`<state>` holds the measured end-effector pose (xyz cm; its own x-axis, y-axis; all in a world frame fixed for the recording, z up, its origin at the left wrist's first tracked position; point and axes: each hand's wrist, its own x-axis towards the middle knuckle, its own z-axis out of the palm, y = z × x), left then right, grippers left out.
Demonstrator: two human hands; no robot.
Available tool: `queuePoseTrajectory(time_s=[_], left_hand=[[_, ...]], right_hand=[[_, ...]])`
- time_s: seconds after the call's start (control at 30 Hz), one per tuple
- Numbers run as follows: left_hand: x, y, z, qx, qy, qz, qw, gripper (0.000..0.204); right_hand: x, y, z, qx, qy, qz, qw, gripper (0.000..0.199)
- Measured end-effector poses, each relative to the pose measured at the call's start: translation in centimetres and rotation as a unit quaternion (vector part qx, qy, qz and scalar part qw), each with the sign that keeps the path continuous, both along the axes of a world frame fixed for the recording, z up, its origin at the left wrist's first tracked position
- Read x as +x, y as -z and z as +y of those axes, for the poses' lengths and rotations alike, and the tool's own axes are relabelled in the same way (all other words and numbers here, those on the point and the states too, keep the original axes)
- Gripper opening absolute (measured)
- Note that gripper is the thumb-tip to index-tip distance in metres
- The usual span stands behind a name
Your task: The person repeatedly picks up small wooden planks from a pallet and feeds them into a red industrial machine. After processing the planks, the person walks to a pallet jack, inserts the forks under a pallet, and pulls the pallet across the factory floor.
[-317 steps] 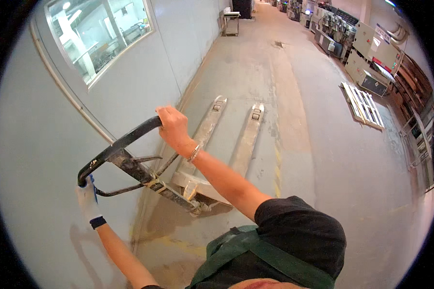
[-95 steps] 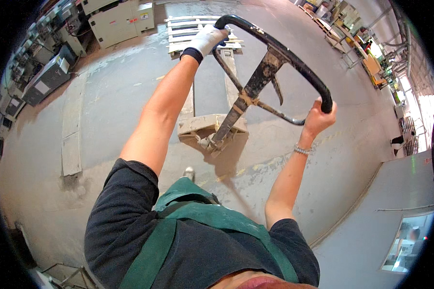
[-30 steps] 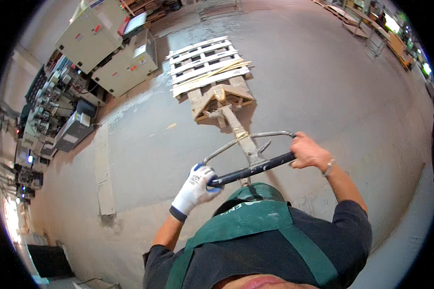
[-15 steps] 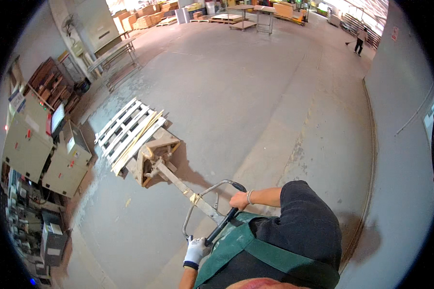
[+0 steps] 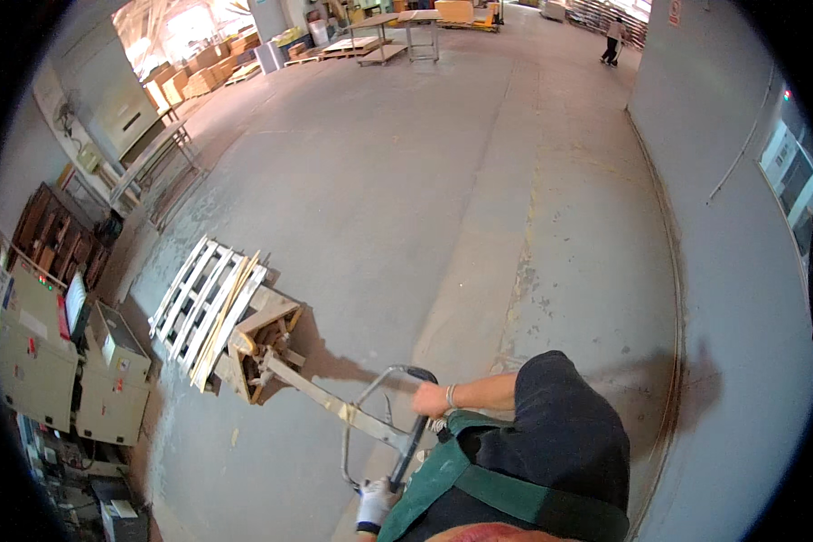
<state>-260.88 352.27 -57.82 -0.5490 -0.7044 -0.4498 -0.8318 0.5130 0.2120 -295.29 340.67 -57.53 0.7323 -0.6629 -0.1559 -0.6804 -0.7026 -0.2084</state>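
Note:
My right hand (image 5: 431, 399), bare with a bracelet at the wrist, is wrapped round the upper part of the dark grip on a pallet jack handle (image 5: 410, 449). Lower on the same handle closes my left hand (image 5: 374, 501), in a white glove with a dark cuff. The handle's metal loop and shaft slope away to the left, to the worn, yellowish pallet jack (image 5: 266, 332). A white slatted pallet (image 5: 196, 305) rides on its forks, which are mostly hidden. Several thin wooden strips (image 5: 226, 314) lie across the pallet's slats.
Beige machine cabinets (image 5: 34, 361) line the left side, near stacked brown boards (image 5: 56, 237) and a long metal table (image 5: 151, 155). A grey wall (image 5: 705, 253) runs along the right. Far off stand a person (image 5: 613, 42), metal-framed tables (image 5: 381, 41) and cartons (image 5: 210, 70).
The view has swung, so the pallet jack, pallet and surroundings appear farther left, with the jack lower in the picture. Both hands keep their hold on the handle.

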Motion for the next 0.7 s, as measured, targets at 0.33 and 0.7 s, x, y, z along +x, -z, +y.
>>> queuePoseTrajectory(time_s=[0.33, 0.7], left_hand=[[-2.0, -25.2, -5.5, 0.014, -0.215, 0.084, 0.973, 0.028], [-1.6, -2.5, -0.3, 0.007, -0.041, 0.055, 0.998, 0.030]], right_hand=[[3.1, -16.3, -7.5, -0.087, 0.004, -0.140, 0.986, 0.018], [-0.4, -1.8, -0.1, 0.059, -0.016, -0.020, 0.998, 0.020]])
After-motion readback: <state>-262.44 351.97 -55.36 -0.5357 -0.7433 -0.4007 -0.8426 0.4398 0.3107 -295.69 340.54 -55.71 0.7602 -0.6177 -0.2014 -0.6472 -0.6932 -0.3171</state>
